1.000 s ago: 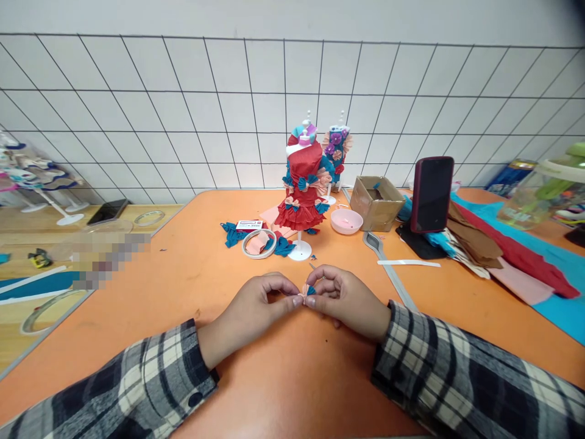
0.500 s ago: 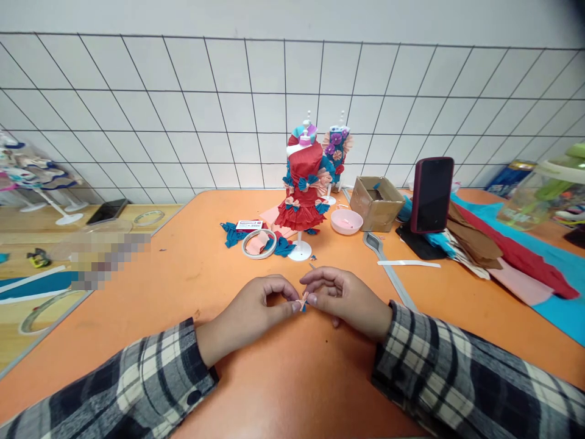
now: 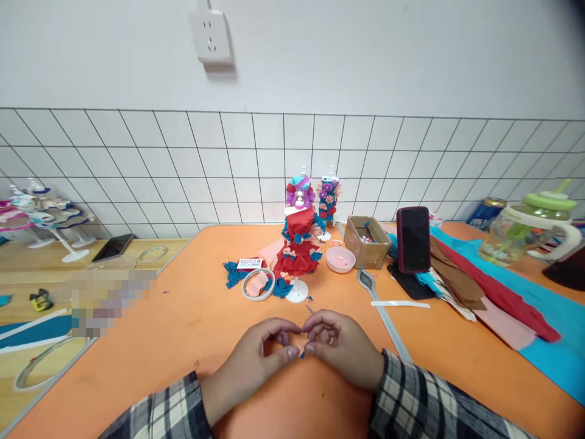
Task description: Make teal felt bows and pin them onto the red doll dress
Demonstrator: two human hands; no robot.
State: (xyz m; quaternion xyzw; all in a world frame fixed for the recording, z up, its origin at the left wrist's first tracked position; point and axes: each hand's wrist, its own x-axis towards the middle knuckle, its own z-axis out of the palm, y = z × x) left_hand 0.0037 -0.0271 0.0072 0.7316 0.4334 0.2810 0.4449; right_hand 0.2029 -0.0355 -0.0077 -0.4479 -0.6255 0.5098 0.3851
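Tape ring (image 3: 258, 284) is noted flat on the orange table (image 3: 183, 329), left of centre. Left hand (image 3: 258, 360) is curled, thumb and forefinger pinched shut on a small paper piece (image 3: 302, 354); only a blue tip of it is seen, low over the table between the 2 hands. Right hand (image 3: 342, 350) is closed on the same piece from the other side, fingertips touching. Behind, a red dress form (image 3: 299, 244) stands upright; pink bowl (image 3: 340, 260), cardboard box (image 3: 365, 250) and phone (image 3: 413, 239) are ranged to its right
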